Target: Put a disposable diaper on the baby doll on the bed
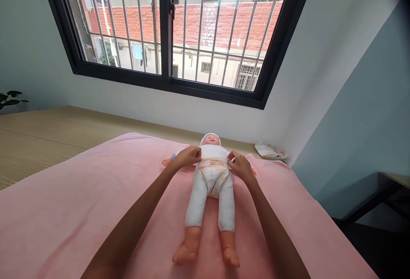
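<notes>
A baby doll [194, 204] in white clothing and a patterned cap lies on its back, its bare feet toward me. Around its hips sits a white diaper [213, 172] with an orange print along the waistband. At the waistband's left side, my left hand [188, 157] is closed in a pinch on the diaper's edge. My right hand [240, 165] pinches the opposite side, fingers curled against the diaper. The exact bit of material between the fingertips is too small to make out. Both of the doll's arms are partly covered by my hands.
A pink sheet [96, 193] lies under the doll on a wooden surface [35, 138]. Near the wall at the right lies a folded diaper [270, 151]. A barred window [165, 78] is ahead. Plant leaves [13, 98] show at left, a dark-framed table [395, 178] at right.
</notes>
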`<state>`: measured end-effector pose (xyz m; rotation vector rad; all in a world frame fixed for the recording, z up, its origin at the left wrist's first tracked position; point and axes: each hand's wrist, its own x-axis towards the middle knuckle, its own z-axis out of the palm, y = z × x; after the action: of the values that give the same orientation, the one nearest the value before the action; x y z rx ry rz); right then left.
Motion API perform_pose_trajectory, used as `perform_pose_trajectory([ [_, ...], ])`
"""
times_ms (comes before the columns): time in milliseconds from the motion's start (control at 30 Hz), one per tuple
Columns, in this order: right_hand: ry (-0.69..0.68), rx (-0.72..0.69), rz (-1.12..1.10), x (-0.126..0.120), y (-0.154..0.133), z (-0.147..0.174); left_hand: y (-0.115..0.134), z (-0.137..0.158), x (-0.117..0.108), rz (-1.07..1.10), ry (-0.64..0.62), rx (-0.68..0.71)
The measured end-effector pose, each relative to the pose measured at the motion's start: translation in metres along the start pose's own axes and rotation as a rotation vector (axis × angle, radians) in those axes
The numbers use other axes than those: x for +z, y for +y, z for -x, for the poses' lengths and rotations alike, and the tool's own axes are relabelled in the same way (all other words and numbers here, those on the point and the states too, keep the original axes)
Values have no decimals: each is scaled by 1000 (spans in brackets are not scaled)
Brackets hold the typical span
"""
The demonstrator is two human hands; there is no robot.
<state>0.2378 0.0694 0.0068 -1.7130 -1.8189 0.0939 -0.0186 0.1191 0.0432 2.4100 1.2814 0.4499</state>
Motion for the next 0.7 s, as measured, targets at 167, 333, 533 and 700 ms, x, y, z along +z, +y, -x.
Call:
perform_pose_trajectory([
  [167,53,23,-29,8,1,-2,-3,0,2,7,95,-108],
  [333,-64,-116,-188,-3,-5,-4,7,0,-2,122,71,13],
  [533,-214,-68,-318,4,-14,-2,0,-7,8,164,-66,51],
  [700,-288,217,-311,12,14,0,-26,-13,17,116,-122,-211],
])
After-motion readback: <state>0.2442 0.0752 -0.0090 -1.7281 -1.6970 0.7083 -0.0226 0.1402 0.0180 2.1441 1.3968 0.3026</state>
